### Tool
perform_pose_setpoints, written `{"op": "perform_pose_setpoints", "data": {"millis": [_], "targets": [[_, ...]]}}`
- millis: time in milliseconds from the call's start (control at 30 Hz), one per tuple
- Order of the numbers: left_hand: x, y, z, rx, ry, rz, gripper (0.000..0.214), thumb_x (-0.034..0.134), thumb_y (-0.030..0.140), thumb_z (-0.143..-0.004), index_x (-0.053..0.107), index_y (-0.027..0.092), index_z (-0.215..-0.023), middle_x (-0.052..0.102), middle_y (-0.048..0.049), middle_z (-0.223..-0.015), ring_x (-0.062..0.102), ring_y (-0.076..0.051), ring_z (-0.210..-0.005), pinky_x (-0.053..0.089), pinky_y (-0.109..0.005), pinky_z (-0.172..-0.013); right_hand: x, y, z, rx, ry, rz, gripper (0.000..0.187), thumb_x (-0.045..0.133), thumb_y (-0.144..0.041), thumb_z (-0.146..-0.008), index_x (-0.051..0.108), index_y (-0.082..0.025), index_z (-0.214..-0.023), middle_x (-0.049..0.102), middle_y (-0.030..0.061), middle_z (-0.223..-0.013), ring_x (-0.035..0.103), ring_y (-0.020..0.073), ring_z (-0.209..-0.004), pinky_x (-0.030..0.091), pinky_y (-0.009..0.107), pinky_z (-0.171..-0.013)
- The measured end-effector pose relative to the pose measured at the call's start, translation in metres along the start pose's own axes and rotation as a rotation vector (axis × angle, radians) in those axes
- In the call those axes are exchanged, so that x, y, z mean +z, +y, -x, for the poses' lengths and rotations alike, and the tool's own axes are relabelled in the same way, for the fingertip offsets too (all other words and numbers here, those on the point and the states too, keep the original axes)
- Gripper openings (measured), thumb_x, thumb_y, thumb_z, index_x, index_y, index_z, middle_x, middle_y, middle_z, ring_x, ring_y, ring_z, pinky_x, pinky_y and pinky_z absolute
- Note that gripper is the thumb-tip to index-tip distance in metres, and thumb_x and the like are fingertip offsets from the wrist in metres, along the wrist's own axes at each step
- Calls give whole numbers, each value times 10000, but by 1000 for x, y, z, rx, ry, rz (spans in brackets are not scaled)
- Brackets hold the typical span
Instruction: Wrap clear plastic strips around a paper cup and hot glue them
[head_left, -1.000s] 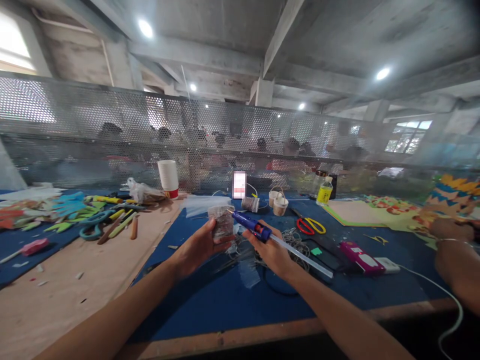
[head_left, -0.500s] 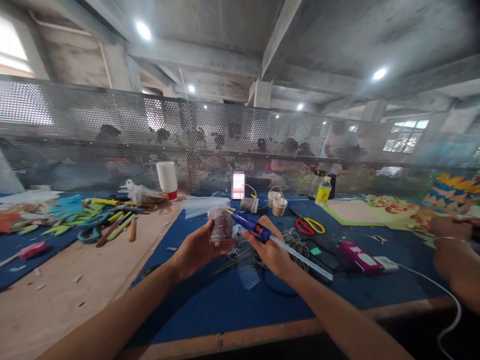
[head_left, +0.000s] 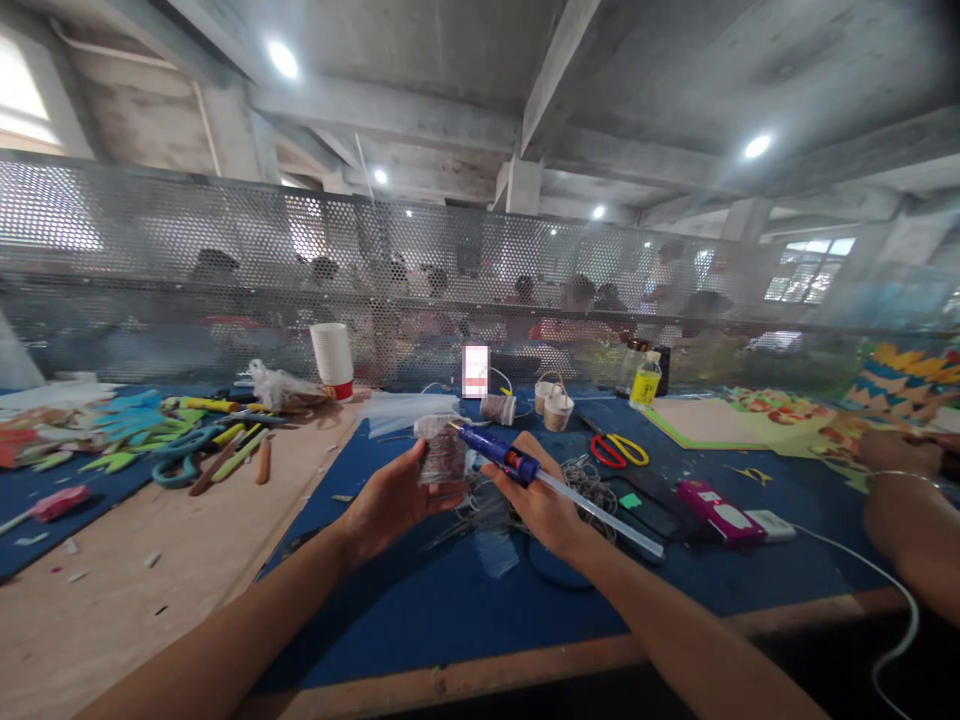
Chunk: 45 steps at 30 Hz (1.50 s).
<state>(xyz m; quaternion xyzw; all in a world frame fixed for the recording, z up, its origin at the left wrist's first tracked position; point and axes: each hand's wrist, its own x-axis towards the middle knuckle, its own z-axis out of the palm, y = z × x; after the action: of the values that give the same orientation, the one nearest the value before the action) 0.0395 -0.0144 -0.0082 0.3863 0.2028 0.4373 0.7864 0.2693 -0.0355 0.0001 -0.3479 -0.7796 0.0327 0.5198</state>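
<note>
My left hand (head_left: 390, 500) is closed around a small brownish roll wrapped in clear film (head_left: 441, 450), held upright above the blue mat (head_left: 450, 610). My right hand (head_left: 538, 500) grips a blue glue gun (head_left: 501, 452) with a clear glue stick (head_left: 600, 515) sticking out of its back end. The gun's nozzle points left and touches the top of the roll. A tangle of thin wire (head_left: 592, 480) lies on the mat just behind my right hand.
Red-and-yellow scissors (head_left: 621, 450), a pink tool (head_left: 712, 512), a yellow bottle (head_left: 646, 382), small cups (head_left: 559, 408) and a paper cup stack (head_left: 334, 358) stand behind. Foam shapes and tools (head_left: 187, 435) lie left. Another person's arm (head_left: 900, 510) works at right. A mesh screen (head_left: 375, 270) bounds the table.
Hardly anything differs: both hands hold the same pose, with the roll and the glue gun raised very slightly in the picture.
</note>
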Motion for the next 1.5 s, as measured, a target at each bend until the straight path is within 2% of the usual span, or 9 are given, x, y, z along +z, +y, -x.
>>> {"op": "perform_pose_setpoints", "data": {"millis": [567,767,1167,1500], "targets": [[1,0,1,-12,29,-5,333,558,401,-961,653,175,-1187,750,-113,-1115,735,-302,-958,536,-461,-926,2,5,2,-45,15,110,228,558,-374,-996,513,-209,-845,517,13,-858,508,143,-757,396,265,-671],[-3,-1,-1,-8,-17,0,353,529,409,-977,644,170,-1211,743,-122,-1144,732,-299,-982,524,-456,-943,3,7,3,-25,12,106,231,561,-389,-992,514,-210,-854,511,11,-860,505,147,-764,402,263,-683],[5,1,2,-1,43,-8,310,562,375,-961,664,162,-1162,754,-124,-1083,741,-300,-940,544,-460,-922,2,8,3,-35,9,113,227,548,-368,-998,507,-206,-844,503,12,-861,499,143,-751,385,259,-665],[4,1,1,-4,17,12,332,562,385,-962,665,153,-1177,754,-133,-1087,743,-291,-929,544,-447,-916,3,8,1,-52,32,126,235,561,-384,-991,509,-208,-844,534,18,-858,526,151,-770,401,265,-665]]}}
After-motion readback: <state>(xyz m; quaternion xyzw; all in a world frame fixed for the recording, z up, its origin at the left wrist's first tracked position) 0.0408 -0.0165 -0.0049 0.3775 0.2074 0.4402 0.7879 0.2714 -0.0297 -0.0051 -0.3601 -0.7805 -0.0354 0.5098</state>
